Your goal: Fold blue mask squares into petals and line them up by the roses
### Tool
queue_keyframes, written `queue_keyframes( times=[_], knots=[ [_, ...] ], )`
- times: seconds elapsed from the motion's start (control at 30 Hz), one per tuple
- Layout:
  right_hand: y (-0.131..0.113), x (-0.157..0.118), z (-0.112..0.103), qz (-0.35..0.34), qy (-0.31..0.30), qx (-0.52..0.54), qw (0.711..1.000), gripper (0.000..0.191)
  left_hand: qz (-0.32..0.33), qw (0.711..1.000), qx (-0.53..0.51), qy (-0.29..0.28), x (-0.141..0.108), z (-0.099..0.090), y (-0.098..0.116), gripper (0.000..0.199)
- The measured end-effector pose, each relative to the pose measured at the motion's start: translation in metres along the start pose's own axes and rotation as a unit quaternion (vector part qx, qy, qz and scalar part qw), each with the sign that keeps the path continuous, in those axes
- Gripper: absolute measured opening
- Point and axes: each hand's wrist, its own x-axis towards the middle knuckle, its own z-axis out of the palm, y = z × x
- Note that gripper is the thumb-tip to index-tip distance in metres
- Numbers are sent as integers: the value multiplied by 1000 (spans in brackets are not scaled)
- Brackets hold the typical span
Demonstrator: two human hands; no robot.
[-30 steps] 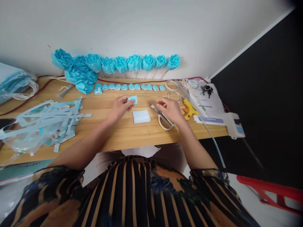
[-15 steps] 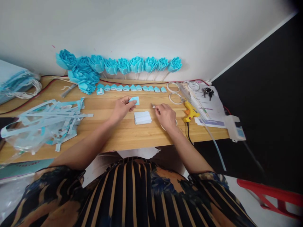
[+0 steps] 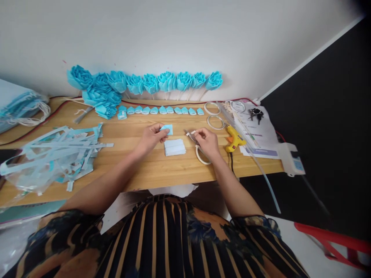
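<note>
My left hand (image 3: 153, 136) is closed, its thumb and fingers pinching a small light-blue square (image 3: 167, 129) of foam-like sheet. My right hand (image 3: 207, 141) pinches a tiny white strip (image 3: 193, 132). Just left of its fingertips lies a dark, pointed blade (image 3: 190, 136), which looks like part of a pair of scissors, with another white bit on it. A white ring (image 3: 202, 157) shows below my right hand; whether it joins the blade is hidden. Between my hands lies a stack of pale squares (image 3: 174, 147).
Folded blue pieces (image 3: 154, 110) form a row behind my hands, with blue flowers (image 3: 167, 82) along the wall. Cut scraps (image 3: 62, 154) heap at left. To the right are a yellow glue gun (image 3: 234, 139), thin white rings (image 3: 215, 122), keys (image 3: 256, 112) and a white power box (image 3: 292, 159).
My right hand has shifted slightly right, away from the blade, and a white strip now shows at its fingertips. More of the white ring is visible. My left hand still holds the blue square.
</note>
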Motion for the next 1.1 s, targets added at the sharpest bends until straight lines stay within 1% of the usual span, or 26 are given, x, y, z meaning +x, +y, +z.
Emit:
queue_keyframes(
  times=[0.1, 0.17, 0.23, 0.3, 0.37, 0.47, 0.57, 0.67, 0.7, 0.77, 0.97, 1.1],
  knots=[
    [0, 0, 0, 27, 16, 96, 995, 19, -10, 1000, -6, -15, -2, 1, 2, 26],
    [-5, -2, 0, 17, 26, 121, 992, 21, -21, 1000, -5, -22, -3, 1, 4, 25],
    [-17, -6, -1, -13, 35, 125, 991, 21, -36, 999, -5, -33, -3, 2, 6, 24],
    [-33, -10, -3, -78, 47, 94, 991, 20, -45, 998, -3, -43, -4, 2, 7, 23],
    [-48, -12, -4, -169, 54, 39, 983, 17, -49, 998, -3, -45, -4, 2, 8, 21],
    [-63, -11, 0, -288, 48, -51, 955, 19, -44, 998, -12, -47, -5, 2, 8, 20],
    [-65, -6, 10, -374, 34, -118, 919, 22, -42, 998, -21, -52, -4, 1, 8, 19],
    [-60, -3, 20, -429, 49, -142, 891, 25, -52, 997, -32, -50, -4, 1, 8, 18],
    [-58, -2, 22, -437, 60, -143, 886, 25, -55, 997, -35, -51, -4, 1, 9, 18],
    [-54, -2, 25, -436, 73, -147, 885, 25, -62, 996, -39, -56, -4, 1, 9, 18],
    [-47, -2, 26, -402, 57, -147, 902, 26, -67, 995, -43, -68, -4, 1, 7, 23],
    [-45, -1, 28, -414, 69, -150, 895, 26, -63, 994, -43, -74, -4, 1, 7, 24]
  ],
)
